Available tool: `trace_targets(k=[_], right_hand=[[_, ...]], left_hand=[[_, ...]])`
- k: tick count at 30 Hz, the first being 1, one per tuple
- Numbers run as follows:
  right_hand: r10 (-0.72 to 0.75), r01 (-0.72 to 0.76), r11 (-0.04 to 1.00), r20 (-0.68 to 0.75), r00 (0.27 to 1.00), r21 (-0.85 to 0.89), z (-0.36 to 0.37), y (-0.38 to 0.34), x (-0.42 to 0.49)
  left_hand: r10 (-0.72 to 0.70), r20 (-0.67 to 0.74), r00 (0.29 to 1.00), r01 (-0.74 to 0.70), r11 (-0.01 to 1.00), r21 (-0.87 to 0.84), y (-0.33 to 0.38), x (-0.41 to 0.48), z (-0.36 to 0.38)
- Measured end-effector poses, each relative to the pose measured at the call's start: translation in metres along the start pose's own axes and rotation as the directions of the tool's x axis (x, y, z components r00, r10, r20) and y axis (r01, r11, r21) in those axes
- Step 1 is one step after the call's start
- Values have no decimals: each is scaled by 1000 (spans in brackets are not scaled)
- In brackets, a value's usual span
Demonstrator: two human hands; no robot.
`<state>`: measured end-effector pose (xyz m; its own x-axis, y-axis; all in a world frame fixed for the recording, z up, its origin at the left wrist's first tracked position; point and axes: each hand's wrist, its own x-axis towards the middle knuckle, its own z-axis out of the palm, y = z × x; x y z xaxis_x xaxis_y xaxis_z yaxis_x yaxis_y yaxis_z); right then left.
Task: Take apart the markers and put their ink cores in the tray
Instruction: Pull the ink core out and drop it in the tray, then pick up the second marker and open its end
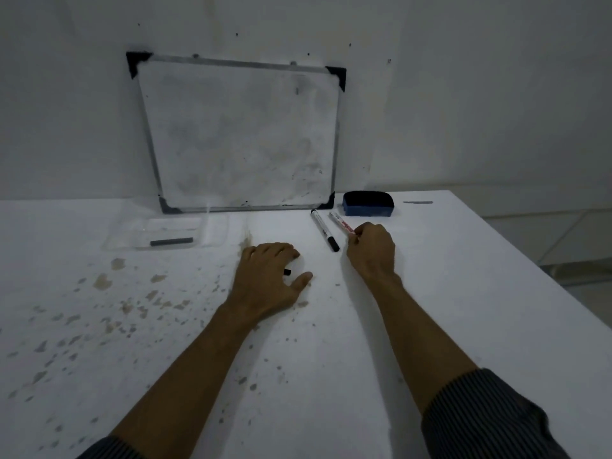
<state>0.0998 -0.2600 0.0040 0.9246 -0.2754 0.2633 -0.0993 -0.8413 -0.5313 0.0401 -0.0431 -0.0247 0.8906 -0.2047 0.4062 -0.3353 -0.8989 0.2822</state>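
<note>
The right hand pinches the red marker's near end; the left hand rests spread over a small black piece; one grey ink core lies in the clear tray; the white table is stained, against a wall; the marker's print is unreadable.

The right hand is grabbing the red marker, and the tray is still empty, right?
Not quite. The head view shows the right hand on the red marker, but the tray is not empty: one dark ink core already lies in it.
</note>
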Motion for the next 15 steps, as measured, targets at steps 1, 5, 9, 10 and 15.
trace_targets(k=[1, 5, 9, 10, 15], right_hand=[[-1, 1, 1000, -6, 1000, -6, 4, 0, 4], [8, -8, 1000, 0, 1000, 14, 6, 0, 9], [-64, 69, 997, -146, 987, 28, 5, -5, -2], [-106, 105, 994, -173, 979, -12, 6, -8, -5], [-239, 190, 933, -130, 962, -306, 19, -21, -14]], left_hand=[[0, 2, 1000, 0, 1000, 2, 0, 0, 0], [3, 5, 1000, -3, 1000, -3, -2, 3, 2], [10, -6, 1000, -10, 1000, -10, -3, 4, 5], [10, -6, 1000, -11, 1000, -7, -3, 4, 6], [-13, -82, 997, 5, 995, -104, 2, 3, 3]])
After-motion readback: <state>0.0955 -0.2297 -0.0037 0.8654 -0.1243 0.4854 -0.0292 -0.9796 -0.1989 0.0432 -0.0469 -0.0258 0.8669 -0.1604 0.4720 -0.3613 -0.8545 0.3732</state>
